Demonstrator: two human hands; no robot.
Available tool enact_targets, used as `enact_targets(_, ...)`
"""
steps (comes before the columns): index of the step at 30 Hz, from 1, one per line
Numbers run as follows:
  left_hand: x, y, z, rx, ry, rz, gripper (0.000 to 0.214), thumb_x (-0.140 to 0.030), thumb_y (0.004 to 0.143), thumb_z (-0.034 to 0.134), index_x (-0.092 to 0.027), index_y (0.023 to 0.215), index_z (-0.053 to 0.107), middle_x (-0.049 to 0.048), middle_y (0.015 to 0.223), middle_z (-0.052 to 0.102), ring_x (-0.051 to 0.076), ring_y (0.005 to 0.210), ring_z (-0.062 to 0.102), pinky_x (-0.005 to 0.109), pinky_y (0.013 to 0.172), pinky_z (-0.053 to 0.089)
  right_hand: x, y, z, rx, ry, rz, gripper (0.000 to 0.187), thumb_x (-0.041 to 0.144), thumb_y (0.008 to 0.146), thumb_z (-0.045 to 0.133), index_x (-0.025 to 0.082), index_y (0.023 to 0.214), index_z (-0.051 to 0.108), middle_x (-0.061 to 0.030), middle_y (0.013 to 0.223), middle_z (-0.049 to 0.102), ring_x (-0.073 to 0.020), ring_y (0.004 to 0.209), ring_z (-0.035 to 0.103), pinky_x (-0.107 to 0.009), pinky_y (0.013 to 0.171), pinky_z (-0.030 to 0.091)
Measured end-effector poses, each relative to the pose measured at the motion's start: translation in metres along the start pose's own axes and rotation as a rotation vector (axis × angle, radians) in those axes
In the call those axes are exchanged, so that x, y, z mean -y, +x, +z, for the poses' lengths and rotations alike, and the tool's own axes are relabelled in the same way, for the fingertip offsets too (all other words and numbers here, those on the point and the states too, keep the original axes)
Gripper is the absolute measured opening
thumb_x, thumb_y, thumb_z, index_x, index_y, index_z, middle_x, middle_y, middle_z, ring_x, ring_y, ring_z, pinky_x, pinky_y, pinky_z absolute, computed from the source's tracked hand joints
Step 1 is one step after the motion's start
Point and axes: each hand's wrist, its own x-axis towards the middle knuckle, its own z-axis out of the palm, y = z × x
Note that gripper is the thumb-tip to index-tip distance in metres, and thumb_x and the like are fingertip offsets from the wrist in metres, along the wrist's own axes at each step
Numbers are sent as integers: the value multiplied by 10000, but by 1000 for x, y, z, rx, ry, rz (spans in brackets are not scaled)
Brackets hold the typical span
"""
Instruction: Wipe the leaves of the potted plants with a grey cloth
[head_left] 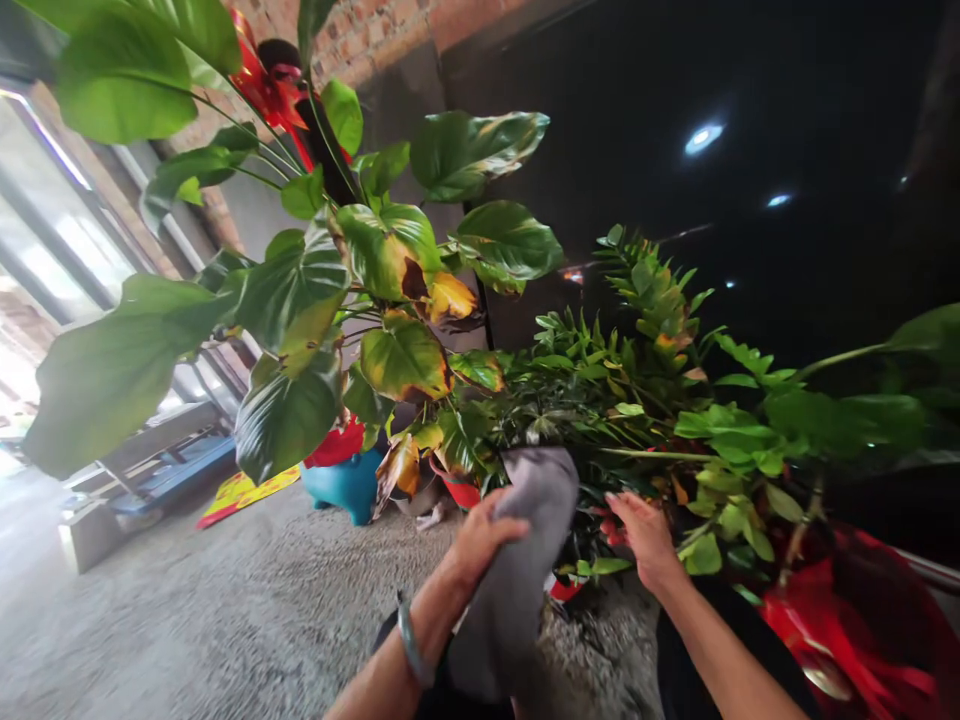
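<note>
My left hand [486, 532], with a bracelet [412, 640] on its wrist, is closed on a grey cloth [525, 560]. The cloth hangs down between my arms, and its upper end lies against dark green leaves. To its right, my right hand [643, 535] reaches into the low foliage with its fingers apart and partly curled. Some of its fingertips are hard to make out against the leaves. Close in front of both hands grows a dense leafy plant [570, 385]. A red and white pot [566, 587] shows partly beneath it.
A tall broad-leaved plant [405, 355] with yellowed, browned leaves leans in from the left. Behind it stand a blue pot [343, 487] and a blue-based trolley [176, 470]. Red wrapping [847, 620] lies at lower right. A dark glossy panel [637, 130] rises behind the plants.
</note>
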Motion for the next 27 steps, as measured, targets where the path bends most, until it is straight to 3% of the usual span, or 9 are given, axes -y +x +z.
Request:
enact_targets(2, 14, -16, -5, 161, 41, -110, 463, -197, 456, 753, -184, 918, 726, -16, 700, 709, 156, 614, 605, 259, 597, 470, 0, 0, -3, -12, -8, 10, 331, 461, 415, 771, 223, 436, 542, 16, 409, 579, -135, 364, 487, -249, 328, 372)
enact_targets(4, 3, -29, -11, 200, 54, -91, 506, -205, 472, 777, -193, 975, 722, -11, 745, 715, 161, 642, 613, 263, 616, 478, 0, 0, -5, -13, -12, 14, 322, 454, 421, 772, 220, 440, 552, 10, 422, 589, -131, 369, 489, -243, 331, 371)
enact_targets(7, -43, -28, -9, 49, 3, 188, 579, -267, 519, 803, -198, 1083, 688, 14, 881, 727, 179, 726, 632, 265, 659, 493, 0, -1, -3, -13, -13, 6, 319, 468, 420, 770, 210, 460, 587, -17, 479, 638, -130, 399, 512, -237, 344, 386)
enact_targets(11, -82, 9, 16, -56, -108, 476, 645, -307, 596, 763, -219, 1218, 618, 22, 1012, 713, 187, 801, 640, 275, 703, 507, -2, -1, 4, -14, -22, -8, 326, 479, 417, 766, 211, 444, 583, -23, 464, 634, -132, 393, 503, -241, 338, 380)
enact_targets(15, -51, 37, 32, 89, 103, 323, 540, -234, 525, 762, -188, 1059, 698, 8, 868, 710, 181, 744, 615, 273, 672, 484, -5, 0, 2, -8, -29, 1, 326, 465, 408, 754, 216, 407, 542, -9, 423, 603, -126, 365, 490, -238, 327, 359)
enact_targets(18, -29, 25, 20, 318, 362, 89, 462, -192, 502, 759, -207, 963, 733, -11, 787, 699, 171, 702, 599, 265, 638, 464, -8, 1, -5, -3, -28, 25, 334, 439, 417, 751, 223, 388, 497, 37, 337, 501, -112, 315, 438, -232, 311, 338)
enact_targets(20, -38, 8, 9, 415, 382, 31, 485, -207, 528, 769, -226, 1010, 726, -11, 809, 704, 167, 697, 605, 266, 631, 465, -9, 2, -9, -4, -26, 46, 335, 415, 432, 753, 226, 397, 478, 60, 308, 454, -110, 297, 422, -224, 300, 324)
enact_targets(24, -86, -9, 8, 280, 121, 290, 590, -267, 589, 775, -236, 1167, 663, 19, 956, 714, 180, 767, 634, 278, 684, 493, -7, 2, -8, -10, -11, 70, 294, 398, 449, 744, 214, 449, 515, 5, 421, 592, -124, 355, 512, -211, 320, 357)
enact_targets(27, -95, 4, 24, 150, -57, 474, 648, -301, 606, 760, -234, 1235, 621, 27, 1026, 705, 191, 808, 635, 286, 721, 501, -5, 2, -4, -13, 5, 77, 285, 419, 445, 734, 211, 480, 543, -26, 489, 642, -122, 383, 532, -224, 348, 401)
